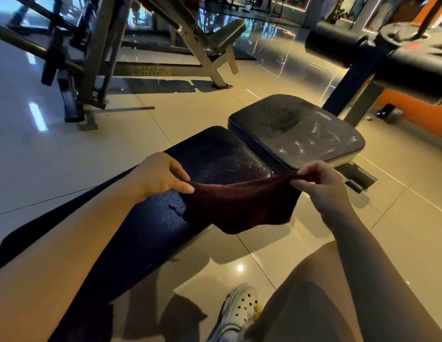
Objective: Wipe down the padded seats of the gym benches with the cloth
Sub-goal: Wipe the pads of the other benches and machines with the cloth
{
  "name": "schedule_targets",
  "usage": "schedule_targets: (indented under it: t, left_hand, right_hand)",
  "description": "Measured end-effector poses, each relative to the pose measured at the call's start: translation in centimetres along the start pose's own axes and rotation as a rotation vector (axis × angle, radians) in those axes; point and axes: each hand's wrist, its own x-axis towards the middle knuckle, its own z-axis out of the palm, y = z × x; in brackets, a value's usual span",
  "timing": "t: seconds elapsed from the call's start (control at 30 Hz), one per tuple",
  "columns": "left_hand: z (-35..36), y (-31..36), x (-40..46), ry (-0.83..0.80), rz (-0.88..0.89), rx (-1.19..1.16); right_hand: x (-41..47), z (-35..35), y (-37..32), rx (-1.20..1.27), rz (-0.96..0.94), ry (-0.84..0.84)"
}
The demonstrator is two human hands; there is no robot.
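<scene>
Maroon cloth stretched between both hands over long black bench pad; left hand pinches one top corner, right hand pinches the other. Worn seat pad just beyond, scuffed white. Tiled floor below.
</scene>
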Motion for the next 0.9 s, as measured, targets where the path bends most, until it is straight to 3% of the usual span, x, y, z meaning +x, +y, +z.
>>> schedule_targets:
  t: [0.2, 0.33, 0.4, 0.57, 0.77, 0.9]
  left_hand:
    - [-0.7, 1.7, -4.5, -0.063, 0.178, 0.083]
    - [0.9, 1.0, -5.8, -0.017, 0.144, 0.01]
    - [2.7, -0.7, -5.8, 0.013, 0.096, 0.011]
    - [6.8, -7.3, -3.6, 0.208, -0.212, 0.288]
    - [8.8, -13.3, -2.9, 0.511, -0.121, 0.43]
    - [10.0, -16.7, -3.6, 0.608, -0.18, 0.407]
  right_hand:
    - [-1.2, -2.0, -2.3, 0.019, -0.033, 0.074]
    - [-0.3, -2.0, -4.0, -0.016, -0.109, 0.139]
    - [1.7, -0.3, -3.6, -0.172, -0.143, 0.13]
    - [6.3, 9.5, 0.5, -0.899, -0.154, 0.011]
    - [0.6, 16.2, 7.2, -1.015, -0.059, -0.072]
    - [5.1, 15.1, 7.8, -1.088, -0.084, -0.076]
